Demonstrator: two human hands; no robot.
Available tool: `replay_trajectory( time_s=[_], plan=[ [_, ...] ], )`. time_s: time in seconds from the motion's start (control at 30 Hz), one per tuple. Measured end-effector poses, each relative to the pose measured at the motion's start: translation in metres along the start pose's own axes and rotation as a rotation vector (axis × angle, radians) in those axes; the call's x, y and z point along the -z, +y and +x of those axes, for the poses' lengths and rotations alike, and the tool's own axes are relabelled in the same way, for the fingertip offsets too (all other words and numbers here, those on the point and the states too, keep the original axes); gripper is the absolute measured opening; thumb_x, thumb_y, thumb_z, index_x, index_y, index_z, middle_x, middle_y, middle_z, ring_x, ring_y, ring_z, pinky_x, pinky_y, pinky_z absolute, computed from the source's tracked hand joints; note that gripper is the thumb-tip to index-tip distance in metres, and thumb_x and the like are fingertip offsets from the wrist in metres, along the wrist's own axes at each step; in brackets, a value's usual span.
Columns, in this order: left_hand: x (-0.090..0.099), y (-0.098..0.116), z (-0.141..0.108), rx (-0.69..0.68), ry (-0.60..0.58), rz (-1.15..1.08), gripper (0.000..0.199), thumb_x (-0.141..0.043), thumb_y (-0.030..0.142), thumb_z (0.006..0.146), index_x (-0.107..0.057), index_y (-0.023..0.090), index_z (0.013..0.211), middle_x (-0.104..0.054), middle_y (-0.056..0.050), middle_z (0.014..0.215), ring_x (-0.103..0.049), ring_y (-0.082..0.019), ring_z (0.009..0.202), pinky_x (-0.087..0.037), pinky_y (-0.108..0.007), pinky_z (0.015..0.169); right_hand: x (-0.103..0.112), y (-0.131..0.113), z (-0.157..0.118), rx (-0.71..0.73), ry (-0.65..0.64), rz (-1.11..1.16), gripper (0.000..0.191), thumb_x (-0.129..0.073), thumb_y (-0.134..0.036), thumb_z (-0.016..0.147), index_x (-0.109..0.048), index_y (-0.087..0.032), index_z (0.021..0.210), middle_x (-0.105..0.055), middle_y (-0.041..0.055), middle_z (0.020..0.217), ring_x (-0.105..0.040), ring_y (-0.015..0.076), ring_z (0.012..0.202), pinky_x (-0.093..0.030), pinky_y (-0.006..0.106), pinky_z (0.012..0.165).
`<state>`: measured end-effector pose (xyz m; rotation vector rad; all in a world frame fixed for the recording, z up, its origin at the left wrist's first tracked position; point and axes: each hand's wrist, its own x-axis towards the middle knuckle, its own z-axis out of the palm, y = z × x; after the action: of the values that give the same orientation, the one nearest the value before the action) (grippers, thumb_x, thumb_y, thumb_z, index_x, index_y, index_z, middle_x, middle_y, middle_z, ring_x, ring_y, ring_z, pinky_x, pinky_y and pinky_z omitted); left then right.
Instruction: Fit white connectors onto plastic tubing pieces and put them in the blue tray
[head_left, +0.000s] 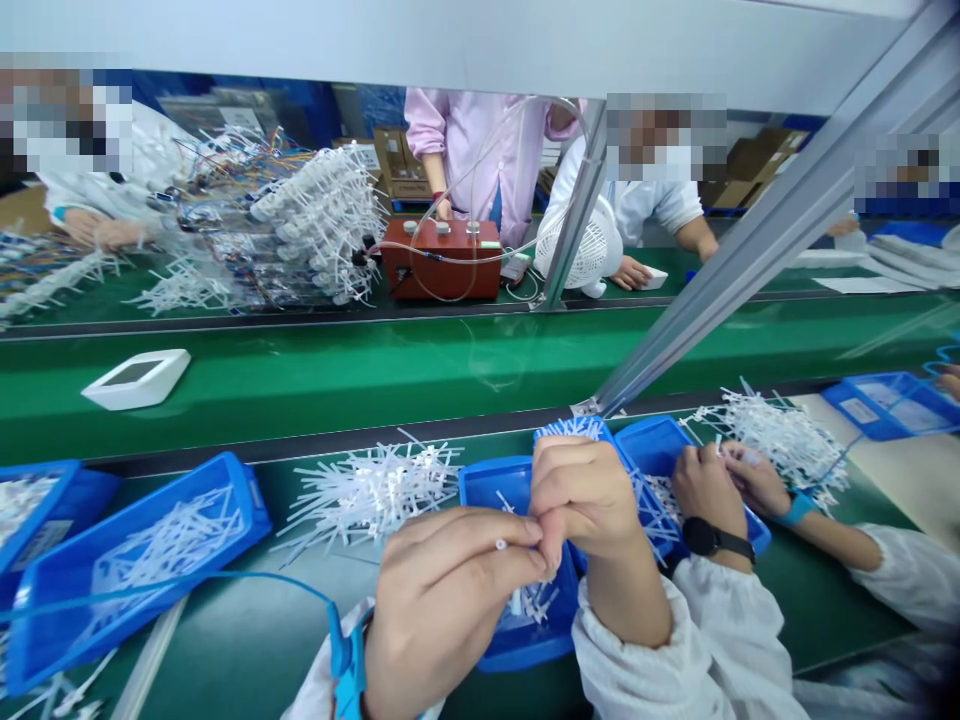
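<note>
Right now your left hand [442,590] and your right hand [581,495] meet over the near middle of the bench, and between their fingertips you pinch a small white plastic piece [501,545]. Only its rounded end shows, poking out toward the left; its long axis seems to run left to right between your fingers, though most of it is hidden, so you cannot tell its full shape. It looks smooth, pale and slim, like the loose parts around it. Both hands are curled tight around it, the left thumb and forefinger closing on it from the near side and the right fingers bent down over it from above. Just beneath your hands sits a blue plastic tray [480,485] with a few white pieces lying in it. To the left of it, a loose heap of thin white sticks [375,490] lies spread on the dark green mat, and further left a second blue tray [247,490] holds more of them. A blue coiled wrist strap [345,650] hugs your left wrist. On your right, another person's hands [724,485] work over another blue bin.
</note>
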<state>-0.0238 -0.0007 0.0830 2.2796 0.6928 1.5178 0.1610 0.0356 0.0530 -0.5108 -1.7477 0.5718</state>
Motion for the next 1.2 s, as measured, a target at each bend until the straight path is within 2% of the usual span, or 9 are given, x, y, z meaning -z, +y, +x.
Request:
replay_trajectory(
  time_s=[0.17, 0.37, 0.57, 0.73, 0.83, 1.0, 1.2],
  plan=[
    [0.001, 0.001, 0.002, -0.004, 0.013, -0.01, 0.017, -0.064, 0.015, 0.102, -0.077, 0.016, 0.09, -0.079, 0.001, 0.096, -0.074, -0.004, 0.091, -0.06, -0.011, 0.086, 0.001, -0.001, -0.001, -0.02, -0.022, -0.039, 0.054, -0.066, -0.061, 0.093, -0.065, -0.016, 0.063, -0.059, 0.0, 0.056, -0.052, 0.0095, 0.054, -0.04, 0.026, 0.056],
    [0.001, 0.002, 0.003, 0.003, -0.004, 0.025, 0.022, -0.063, 0.015, 0.103, -0.075, 0.017, 0.085, -0.079, 0.001, 0.094, -0.075, -0.005, 0.086, -0.061, -0.013, 0.079, 0.005, 0.006, -0.008, -0.104, -0.107, -0.084, 0.053, -0.064, -0.064, 0.095, -0.069, -0.021, 0.063, -0.061, 0.0047, 0.059, -0.055, 0.016, 0.055, -0.045, 0.034, 0.054],
    [0.0, 0.001, 0.003, -0.02, 0.022, -0.01, 0.014, -0.066, 0.015, 0.101, -0.077, 0.016, 0.093, -0.08, 0.0, 0.096, -0.076, -0.007, 0.09, -0.063, -0.015, 0.085, 0.006, 0.007, -0.011, -0.175, -0.135, -0.093, 0.056, -0.062, -0.069, 0.093, -0.071, -0.022, 0.063, -0.06, 0.0067, 0.06, -0.055, 0.0187, 0.058, -0.05, 0.037, 0.056],
    [0.0, -0.001, 0.002, -0.022, 0.0, 0.027, 0.023, -0.062, 0.014, 0.103, -0.074, 0.016, 0.084, -0.079, 0.001, 0.094, -0.075, -0.006, 0.086, -0.062, -0.014, 0.079, 0.003, 0.003, -0.004, -0.049, -0.032, -0.025, 0.051, -0.069, -0.063, 0.09, -0.07, -0.019, 0.063, -0.062, 0.0042, 0.058, -0.056, 0.015, 0.055, -0.044, 0.031, 0.053],
    [-0.001, 0.0, 0.002, -0.018, 0.014, 0.021, 0.023, -0.062, 0.016, 0.103, -0.075, 0.016, 0.084, -0.079, 0.001, 0.093, -0.075, -0.005, 0.088, -0.061, -0.013, 0.082, 0.0, 0.001, -0.001, -0.016, 0.013, -0.007, 0.052, -0.069, -0.06, 0.091, -0.066, -0.017, 0.062, -0.06, 0.0007, 0.055, -0.053, 0.0108, 0.052, -0.039, 0.028, 0.054],
    [-0.002, -0.001, 0.002, -0.032, 0.018, -0.022, 0.015, -0.065, 0.013, 0.101, -0.076, 0.014, 0.09, -0.08, 0.0, 0.096, -0.075, -0.006, 0.094, -0.062, -0.014, 0.09, -0.002, 0.0, 0.0, -0.005, 0.015, -0.002, 0.052, -0.067, -0.057, 0.094, -0.066, -0.015, 0.064, -0.06, -0.0005, 0.057, -0.053, 0.0087, 0.054, -0.039, 0.025, 0.056],
    [-0.001, -0.003, 0.0, -0.031, 0.015, -0.017, 0.019, -0.063, 0.01, 0.101, -0.073, 0.015, 0.086, -0.079, 0.0, 0.095, -0.076, -0.007, 0.09, -0.063, -0.016, 0.082, -0.001, -0.002, 0.001, -0.022, 0.006, -0.004, 0.052, -0.069, -0.058, 0.091, -0.065, -0.015, 0.063, -0.058, -0.0017, 0.056, -0.053, 0.0078, 0.055, -0.039, 0.024, 0.057]
  ],
)
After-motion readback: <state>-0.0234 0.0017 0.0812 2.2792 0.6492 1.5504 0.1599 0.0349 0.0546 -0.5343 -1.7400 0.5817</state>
